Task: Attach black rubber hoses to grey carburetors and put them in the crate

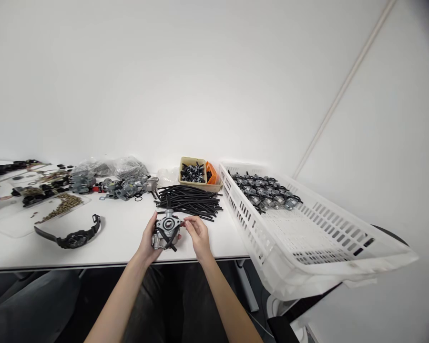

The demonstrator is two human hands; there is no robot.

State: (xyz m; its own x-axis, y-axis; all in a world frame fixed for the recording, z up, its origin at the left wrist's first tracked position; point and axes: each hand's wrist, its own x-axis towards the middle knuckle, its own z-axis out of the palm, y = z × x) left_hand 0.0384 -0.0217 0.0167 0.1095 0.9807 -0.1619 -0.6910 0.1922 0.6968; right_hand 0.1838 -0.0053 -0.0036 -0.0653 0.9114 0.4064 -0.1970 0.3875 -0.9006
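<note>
A carburetor (167,232) looped with black tubing sits over the front of the counter (117,243); the left hand (148,239) cradles it, fingers curled round its side; the right hand (197,234) pinches its edge between fingertips; a bundle of black rubber hoses (188,202) lies just behind; a white plastic crate (289,224) of assembled carburetors stands to the right.

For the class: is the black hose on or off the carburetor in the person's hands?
On: the black hose lies across the carburetor in the left hand; its join is hidden.

An assembly workshop (carburetors (127,189) crowding the white bench (117,233)).
</note>
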